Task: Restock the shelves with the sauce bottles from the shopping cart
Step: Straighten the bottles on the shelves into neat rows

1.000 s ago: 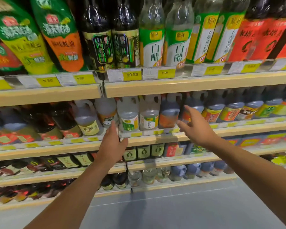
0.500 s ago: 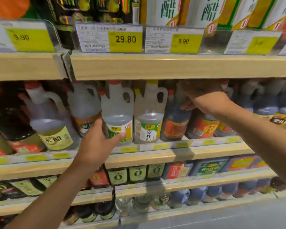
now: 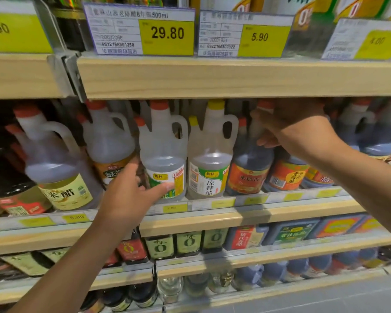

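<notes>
The left hand (image 3: 131, 195) has closed in since a second ago: thumb and fingers now lie spread against the red-capped clear jug (image 3: 164, 154), not clamped. Beyond, the right hand (image 3: 289, 127) has reached the dark bottle (image 3: 251, 168) neck, curling round; straightening stock seems underway

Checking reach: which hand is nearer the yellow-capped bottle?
Left. The left hand rests on the clear bottle beside the yellow-capped bottle; the right hand grips a dark bottle on its other side.
</notes>
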`<action>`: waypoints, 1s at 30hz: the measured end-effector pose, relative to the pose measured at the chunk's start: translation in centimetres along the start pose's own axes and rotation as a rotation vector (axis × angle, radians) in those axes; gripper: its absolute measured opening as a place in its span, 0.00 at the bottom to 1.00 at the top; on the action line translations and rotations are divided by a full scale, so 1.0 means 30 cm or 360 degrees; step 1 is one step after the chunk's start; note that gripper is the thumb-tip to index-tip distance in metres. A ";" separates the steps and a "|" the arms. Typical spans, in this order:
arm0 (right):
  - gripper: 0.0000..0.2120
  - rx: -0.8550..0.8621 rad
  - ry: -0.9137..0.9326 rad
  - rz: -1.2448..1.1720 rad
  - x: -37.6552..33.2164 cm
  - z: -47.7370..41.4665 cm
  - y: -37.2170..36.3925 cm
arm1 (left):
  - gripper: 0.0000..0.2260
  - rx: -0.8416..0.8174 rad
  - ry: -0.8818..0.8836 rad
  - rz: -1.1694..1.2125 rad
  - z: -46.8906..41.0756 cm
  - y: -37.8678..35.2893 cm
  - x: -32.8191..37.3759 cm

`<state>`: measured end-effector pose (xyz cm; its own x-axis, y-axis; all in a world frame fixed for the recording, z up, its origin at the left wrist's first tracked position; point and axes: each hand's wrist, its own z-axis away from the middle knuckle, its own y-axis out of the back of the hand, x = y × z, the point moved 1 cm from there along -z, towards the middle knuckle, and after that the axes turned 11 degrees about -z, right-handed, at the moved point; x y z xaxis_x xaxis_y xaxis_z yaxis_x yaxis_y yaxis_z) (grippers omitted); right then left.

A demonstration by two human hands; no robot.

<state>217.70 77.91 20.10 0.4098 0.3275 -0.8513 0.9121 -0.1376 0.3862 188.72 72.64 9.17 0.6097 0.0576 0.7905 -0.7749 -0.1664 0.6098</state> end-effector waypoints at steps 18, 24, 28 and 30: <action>0.16 0.0427 0.0441 0.0372 -0.020 0.255 -0.201 | 0.36 0.0000 -0.0030 0.0027 0.114 0.008 -0.060; 0.21 -0.0079 0.0620 0.0119 -0.132 0.306 -0.420 | 0.28 0.0159 0.0039 0.0272 0.160 0.044 -0.105; 0.17 -0.0189 0.0431 0.0102 -0.208 0.262 -0.522 | 0.24 0.0237 0.0064 0.0404 0.146 0.067 -0.123; 0.15 -0.0296 0.0349 0.0145 -0.249 0.226 -0.574 | 0.24 0.0271 0.0096 0.0451 0.139 0.075 -0.134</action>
<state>199.00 71.50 17.40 0.4595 0.5186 -0.7211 0.8460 -0.0083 0.5331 185.21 67.94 7.13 0.3593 0.0429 0.9322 -0.8700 -0.3460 0.3512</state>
